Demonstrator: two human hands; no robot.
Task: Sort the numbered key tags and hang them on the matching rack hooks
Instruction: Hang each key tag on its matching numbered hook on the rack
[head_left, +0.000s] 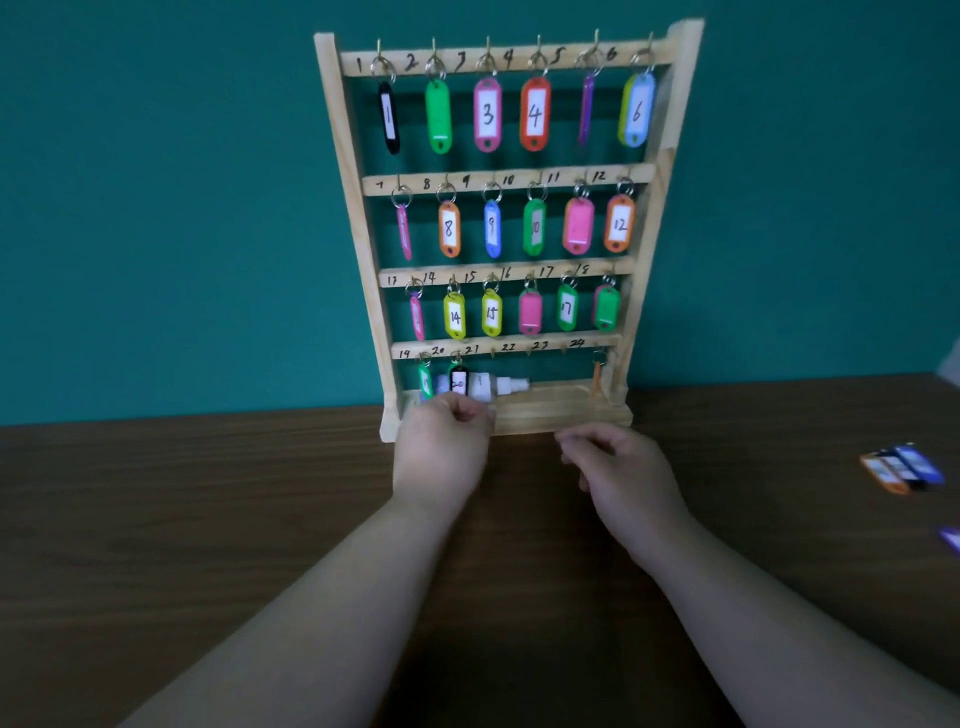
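A wooden key rack (358, 218) stands against the teal wall, with hooks numbered 1 to 24 in four rows. Coloured tags fill the top three rows. On the bottom row hang a green tag (425, 381) at 19, a black tag (458, 381) at 20 and an orange tag (597, 378) at the far right; the hooks between are bare. My left hand (441, 441) is curled into a fist at the rack's base, just below the black tag, with nothing visible in it. My right hand (618, 467) hovers over the table in front of the base, fingers loosely bent and empty.
Loose orange, black and blue tags (901, 470) lie together on the brown table (208, 519) at the far right, and a purple tag (953, 538) sits at the frame's edge. A white bottle (498, 387) lies in the rack's bottom tray.
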